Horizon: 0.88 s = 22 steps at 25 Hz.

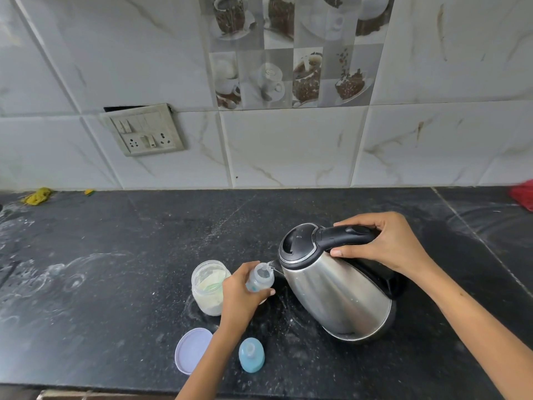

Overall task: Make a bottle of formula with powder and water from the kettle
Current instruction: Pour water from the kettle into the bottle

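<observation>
My left hand (240, 295) grips a small clear baby bottle (261, 280), open at the top, above the dark counter (115, 269). My right hand (383, 243) holds the black handle of a steel kettle (334, 295), tilted left with its spout at the bottle's mouth. A thin stream of water runs from the spout into the bottle. Just left of the bottle stands an open clear jar of pale formula powder (209, 287) with a scoop inside.
The jar's lilac lid (191, 349) and the bottle's blue cap with teat (251, 355) lie near the counter's front edge. A socket plate (144, 131) is on the tiled wall. A yellow cloth (37, 196) lies back left, something red (523, 196) at far right.
</observation>
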Each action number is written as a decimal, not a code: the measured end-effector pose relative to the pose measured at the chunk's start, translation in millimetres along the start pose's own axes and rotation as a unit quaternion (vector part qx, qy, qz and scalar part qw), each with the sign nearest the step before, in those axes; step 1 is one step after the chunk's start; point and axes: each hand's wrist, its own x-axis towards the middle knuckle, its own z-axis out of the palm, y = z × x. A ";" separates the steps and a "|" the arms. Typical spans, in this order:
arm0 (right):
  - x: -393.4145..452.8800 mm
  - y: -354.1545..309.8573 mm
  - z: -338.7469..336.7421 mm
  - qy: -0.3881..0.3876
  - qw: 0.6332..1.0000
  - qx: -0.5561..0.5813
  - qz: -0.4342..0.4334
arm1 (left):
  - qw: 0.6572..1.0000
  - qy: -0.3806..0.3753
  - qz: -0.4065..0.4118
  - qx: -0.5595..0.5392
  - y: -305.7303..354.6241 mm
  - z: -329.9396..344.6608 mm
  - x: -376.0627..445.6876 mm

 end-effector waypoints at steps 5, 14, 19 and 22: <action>2.5 -2.7 2.3 -0.011 1.000 -0.017 0.001 | 1.000 0.019 0.002 0.004 0.1 -0.5 4.0; 7.4 -5.4 4.9 -0.019 0.999 -0.036 -0.008 | 1.000 0.021 0.008 0.001 1.5 -2.6 5.6; 8.2 -3.0 4.0 -0.019 0.999 -0.045 -0.007 | 1.000 0.020 0.012 0.007 3.4 -1.9 4.8; 9.0 -2.3 3.4 -0.020 0.999 -0.046 -0.008 | 1.000 0.020 0.014 0.006 5.1 -1.8 4.1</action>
